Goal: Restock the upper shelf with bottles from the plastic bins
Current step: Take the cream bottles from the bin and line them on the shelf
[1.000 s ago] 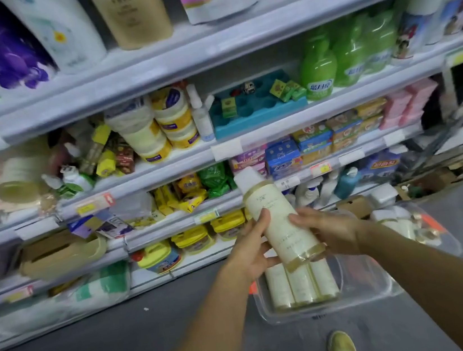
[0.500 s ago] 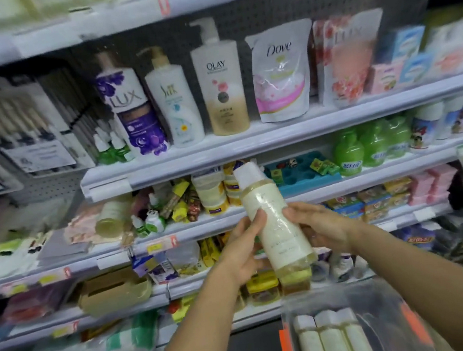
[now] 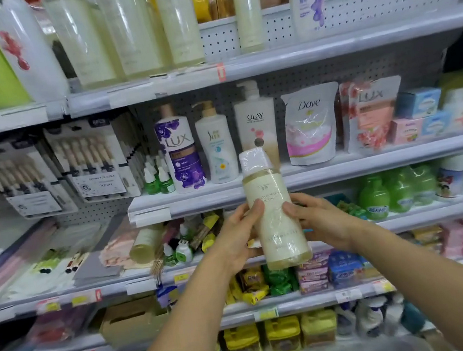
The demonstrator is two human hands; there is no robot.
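A shop worker's two hands held a shrink-wrapped cream bottle [image 3: 273, 208] upright before the toiletry shelves, seen from the head camera. The left hand [image 3: 237, 238] cupped the bottle's left side, fingers [image 3: 253, 207] curled round its front, while the right hand [image 3: 317, 220] gripped the opposite side, its fingers wrapped on the label; the bottle sat between both sets of fingers, its white cap well above them. Both forearms reached up and forward from the lower edge of the view. The upper shelf [image 3: 282, 56], above the fingers, already carried matching pale bottles [image 3: 128, 29]. The lift probably called for a firm two-sided hold, as the slick wrap could slip, and for keeping the bottle upright to clear the shelf lip beside the row.
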